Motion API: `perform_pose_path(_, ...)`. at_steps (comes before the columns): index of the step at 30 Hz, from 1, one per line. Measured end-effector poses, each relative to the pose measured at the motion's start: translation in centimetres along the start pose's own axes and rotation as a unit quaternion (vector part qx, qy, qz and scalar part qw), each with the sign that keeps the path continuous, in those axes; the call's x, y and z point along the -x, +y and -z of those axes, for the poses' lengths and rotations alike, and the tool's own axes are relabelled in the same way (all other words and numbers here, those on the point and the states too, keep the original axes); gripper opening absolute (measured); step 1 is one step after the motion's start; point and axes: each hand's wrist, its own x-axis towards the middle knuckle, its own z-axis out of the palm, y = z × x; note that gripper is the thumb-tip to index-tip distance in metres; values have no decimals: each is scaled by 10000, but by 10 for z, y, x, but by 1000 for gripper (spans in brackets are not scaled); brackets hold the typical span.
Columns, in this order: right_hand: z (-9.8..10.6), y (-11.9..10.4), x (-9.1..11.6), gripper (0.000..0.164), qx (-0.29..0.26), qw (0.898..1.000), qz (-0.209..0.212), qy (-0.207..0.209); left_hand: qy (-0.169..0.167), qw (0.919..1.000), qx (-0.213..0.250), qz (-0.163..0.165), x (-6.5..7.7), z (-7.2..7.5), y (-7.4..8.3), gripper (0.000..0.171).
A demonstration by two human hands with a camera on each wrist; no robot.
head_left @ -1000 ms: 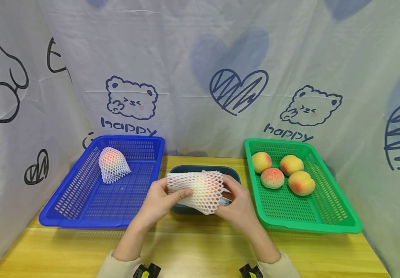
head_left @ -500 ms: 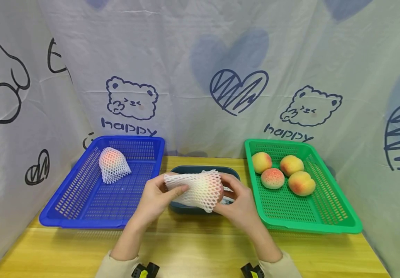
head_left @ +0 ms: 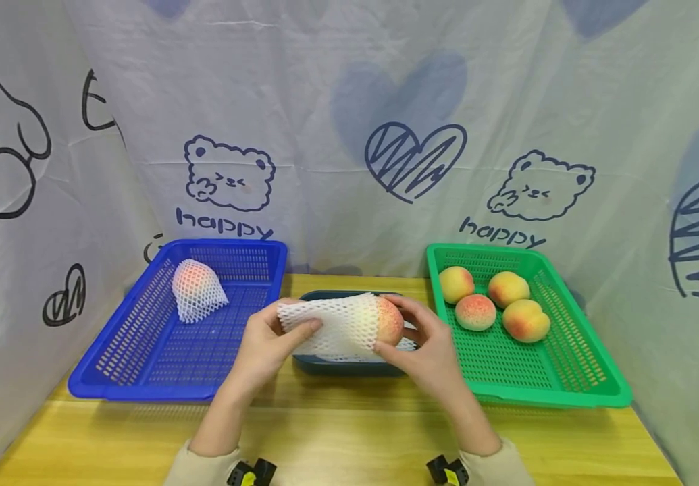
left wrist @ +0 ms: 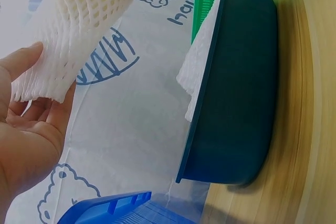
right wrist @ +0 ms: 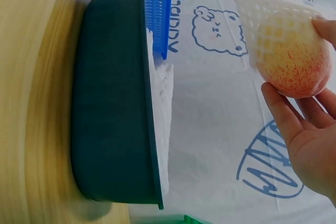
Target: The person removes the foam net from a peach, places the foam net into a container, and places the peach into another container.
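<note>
A red-and-yellow peach [head_left: 390, 321] is partly inside a white foam net sleeve [head_left: 340, 327], held up over the dark green bin [head_left: 349, 368]. My left hand [head_left: 271, 341] pinches the loose left end of the sleeve, thumb in front and fingers behind. My right hand [head_left: 423, 335] grips the peach's bare right end and the sleeve's edge with thumb and fingers. In the right wrist view, the bare red side of the peach [right wrist: 296, 69] rests against the fingertips, while the net covers its other side. White netting [left wrist: 197, 72] sticks up over the bin's rim in the left wrist view.
A blue basket [head_left: 179, 388] on the left holds one netted peach [head_left: 197, 289]. The green basket [head_left: 537, 395] on the right holds several bare peaches [head_left: 527, 320]. All stand on a wooden table [head_left: 343, 432] before a printed curtain [head_left: 325, 169].
The sleeve has shifted left off the right end of the peach, so more red skin shows. My hands have drawn slightly apart, the left one moving left and the right one right.
</note>
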Motion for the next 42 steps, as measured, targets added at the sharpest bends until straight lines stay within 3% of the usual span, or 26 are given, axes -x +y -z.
perform_pose_path(6, 14, -6, -2, 65, 161, 9993, -69, 340, 225, 9997, 48, 4, 0, 1, 2, 24)
perform_pose_path(12, 39, -13, -2, 68, 337, 9939, -158, 1034, 483, 9988, 74, 67, -1, 0, -1, 24)
perform_pose_path(18, 77, -15, 5, 66, 469, 9842, -302, 1682, 459, 9989, -98, 52, -5, -9, -6, 25)
perform_pose_path(22, 104, -11, 12, 65, 435, 9773, -648, 1969, 437, 9982, -373, 147, -9, -14, -14, 27)
perform_pose_path(25, 125, -4, 18, 65, 736, 9718, -948, 2030, 415, 9961, -760, 153, -13, -18, -21, 28)
perform_pose_path(28, 145, 5, 23, 65, 1398, 9651, -1168, 1879, 437, 9916, -1212, 76, -17, -22, -30, 32)
perform_pose_path(30, 157, 11, 25, 66, 1909, 9590, -1270, 1668, 513, 9845, -1678, -36, -19, -24, -35, 34)
perform_pose_path(35, 178, 24, 25, 69, 2849, 9408, -1587, 923, 734, 9547, -2869, -277, -23, -34, -41, 43)
perform_pose_path(38, 181, 31, 23, 71, 3144, 9327, -1727, 375, 837, 9443, -3182, -91, -24, -40, -45, 48)
perform_pose_path(42, 177, 39, 19, 70, 3294, 9274, -1752, -276, 841, 9312, -3523, 401, -26, -45, -55, 54)
